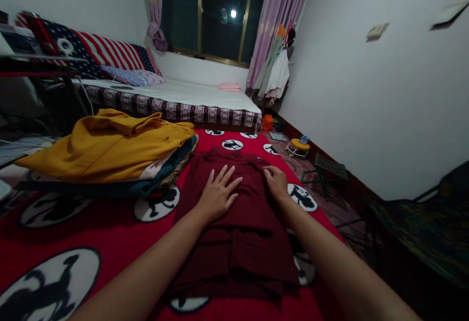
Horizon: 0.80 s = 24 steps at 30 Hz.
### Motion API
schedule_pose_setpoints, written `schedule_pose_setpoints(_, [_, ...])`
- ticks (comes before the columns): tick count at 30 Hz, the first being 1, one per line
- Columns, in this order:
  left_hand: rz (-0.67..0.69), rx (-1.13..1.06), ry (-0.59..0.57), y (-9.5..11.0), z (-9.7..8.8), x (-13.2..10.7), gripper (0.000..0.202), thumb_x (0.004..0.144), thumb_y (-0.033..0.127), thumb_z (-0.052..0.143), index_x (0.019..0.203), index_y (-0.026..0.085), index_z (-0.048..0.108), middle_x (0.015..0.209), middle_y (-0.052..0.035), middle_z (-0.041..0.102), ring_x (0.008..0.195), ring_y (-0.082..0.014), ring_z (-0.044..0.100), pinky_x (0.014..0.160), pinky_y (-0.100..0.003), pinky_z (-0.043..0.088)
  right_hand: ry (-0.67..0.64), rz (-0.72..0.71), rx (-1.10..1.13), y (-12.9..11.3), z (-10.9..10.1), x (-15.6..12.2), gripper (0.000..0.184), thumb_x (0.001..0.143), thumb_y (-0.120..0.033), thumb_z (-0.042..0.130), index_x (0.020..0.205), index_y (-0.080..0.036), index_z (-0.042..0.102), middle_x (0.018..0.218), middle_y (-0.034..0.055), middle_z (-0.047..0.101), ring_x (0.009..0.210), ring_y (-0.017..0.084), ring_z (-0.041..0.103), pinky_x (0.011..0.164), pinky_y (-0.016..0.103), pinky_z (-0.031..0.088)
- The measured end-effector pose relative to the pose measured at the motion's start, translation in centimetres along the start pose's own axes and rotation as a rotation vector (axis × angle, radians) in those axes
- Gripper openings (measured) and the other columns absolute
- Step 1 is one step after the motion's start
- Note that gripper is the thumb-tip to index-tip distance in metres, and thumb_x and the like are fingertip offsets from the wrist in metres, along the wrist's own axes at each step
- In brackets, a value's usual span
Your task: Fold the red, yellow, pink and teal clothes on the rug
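A dark red garment (238,243) lies spread out on a red blanket (113,238) printed with black-and-white round patches. My left hand (219,194) rests flat on the upper middle of the garment, fingers stretched and apart. To its right, my right hand (275,180) sits at the garment's upper right edge with its fingers curled, pinching the cloth there.
A stack of folded clothes with a mustard-yellow one on top (110,145) lies left of the garment. Behind is a bed (190,98) under a dark window. A small green stool (328,168) and a yellow toy (298,146) stand on the floor at right, near the white wall.
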<state>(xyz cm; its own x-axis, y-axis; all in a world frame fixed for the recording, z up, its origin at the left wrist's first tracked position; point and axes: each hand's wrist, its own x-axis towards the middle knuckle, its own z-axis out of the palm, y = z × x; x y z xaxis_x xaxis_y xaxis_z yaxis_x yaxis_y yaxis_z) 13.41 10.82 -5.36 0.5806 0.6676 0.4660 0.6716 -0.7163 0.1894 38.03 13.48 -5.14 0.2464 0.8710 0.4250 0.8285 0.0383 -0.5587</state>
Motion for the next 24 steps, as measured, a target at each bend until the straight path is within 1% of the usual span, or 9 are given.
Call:
schedule_pose_setpoints(3, [0.128, -0.063, -0.046, 0.1, -0.2, -0.3, 0.044, 0.09, 0.02, 0.045, 0.132, 0.034, 0.05, 0.148, -0.003, 0.039, 0.14, -0.0235, 0.028, 0.114, -0.052, 0.017, 0.105, 0.099, 0.033, 0.9, 0.4, 3.5, 0.031, 0.076, -0.017, 0.046, 0.092, -0.016, 0.072, 0.094, 0.0076, 0.072, 0.089, 0.021, 0.066, 0.088, 0.036, 0.049])
schedule_pose_setpoints(6, [0.096, -0.139, -0.088, 0.1, -0.3, -0.1, 0.037, 0.091, 0.024, 0.045, 0.125, 0.03, 0.058, 0.14, -0.0034, 0.05, 0.132, -0.0215, 0.042, 0.111, -0.044, 0.029, 0.038, 0.104, 0.053, 1.1, 1.1, 6.7, 0.033, 0.075, -0.014, 0.045, 0.095, -0.014, 0.071, 0.088, 0.0074, 0.073, 0.076, 0.018, 0.068, 0.08, 0.034, 0.052])
schedule_pose_setpoints(8, [-0.018, -0.159, -0.085, 0.5, -0.5, 0.8, 0.031, 0.093, 0.031, 0.042, 0.112, 0.027, 0.066, 0.128, -0.0048, 0.061, 0.12, -0.0206, 0.054, 0.104, -0.038, 0.038, -0.059, 0.068, 0.072, 0.8, 1.5, 8.3, 0.03, 0.074, -0.014, 0.051, 0.097, -0.015, 0.072, 0.085, 0.0062, 0.074, 0.067, 0.016, 0.068, 0.073, 0.03, 0.053])
schedule_pose_setpoints(10, [-0.236, -0.114, -0.101, 1.1, -0.6, 2.6, 0.04, 0.095, 0.04, 0.036, 0.093, 0.022, 0.072, 0.106, -0.0083, 0.071, 0.101, -0.022, 0.064, 0.091, -0.034, 0.047, -0.169, 0.003, 0.081, 0.5, 2.0, 9.4, 0.028, 0.07, -0.012, 0.06, 0.094, -0.018, 0.073, 0.084, 0.0044, 0.074, 0.069, 0.015, 0.068, 0.072, 0.026, 0.053])
schedule_pose_setpoints(12, [-0.454, -0.03, -0.134, 1.8, -0.4, 4.7, 0.042, 0.094, 0.043, 0.039, 0.084, 0.018, 0.072, 0.091, -0.0113, 0.072, 0.088, -0.0255, 0.068, 0.078, -0.035, 0.05, -0.259, -0.059, 0.073, 0.3, 2.4, 10.0, 0.028, 0.065, -0.007, 0.064, 0.088, -0.02, 0.075, 0.085, 0.0033, 0.074, 0.076, 0.016, 0.068, 0.076, 0.024, 0.051])
schedule_pose_setpoints(15, [-0.602, 0.029, -0.113, 2.2, 0.7, 7.0, 0.028, 0.089, 0.037, 0.051, 0.098, 0.017, 0.068, 0.088, -0.0122, 0.072, 0.085, -0.028, 0.068, 0.072, -0.035, 0.049, -0.336, -0.099, 0.056, 0.3, 2.8, 10.4, 0.03, 0.063, -0.003, 0.062, 0.083, -0.021, 0.076, 0.085, 0.0033, 0.075, 0.079, 0.017, 0.067, 0.076, 0.024, 0.05])
schedule_pose_setpoints(18, [-0.619, 0.02, -0.011, 2.0, 2.0, 7.3, 0.029, 0.087, 0.033, 0.055, 0.109, 0.017, 0.062, 0.091, -0.0103, 0.07, 0.086, -0.0259, 0.067, 0.075, -0.035, 0.048, -0.348, -0.082, 0.055, 0.6, 2.9, 10.4, 0.027, 0.062, -0.002, 0.061, 0.077, -0.019, 0.076, 0.081, 0.0037, 0.074, 0.078, 0.017, 0.066, 0.076, 0.024, 0.049])
schedule_pose_setpoints(21, [-0.613, -0.018, 0.035, 1.7, 2.5, 6.5, 0.022, 0.084, 0.035, 0.059, 0.099, 0.021, 0.066, 0.102, -0.0083, 0.065, 0.086, -0.024, 0.066, 0.074, -0.033, 0.047, -0.324, -0.026, 0.082, 0.7, 2.7, 10.2, 0.017, 0.063, -0.006, 0.062, 0.073, -0.015, 0.074, 0.072, 0.0034, 0.072, 0.072, 0.016, 0.065, 0.072, 0.024, 0.05])
schedule_pose_setpoints(24, [-0.621, -0.071, 0.065, 1.4, 2.4, 6.1, 0.013, 0.082, 0.033, 0.06, 0.087, 0.022, 0.066, 0.099, -0.0057, 0.064, 0.084, -0.0224, 0.065, 0.071, -0.031, 0.046, -0.312, 0.05, 0.13, 0.8, 2.3, 9.9, 0.012, 0.066, -0.011, 0.063, 0.074, -0.013, 0.072, 0.063, 0.0019, 0.069, 0.06, 0.014, 0.063, 0.061, 0.023, 0.051])
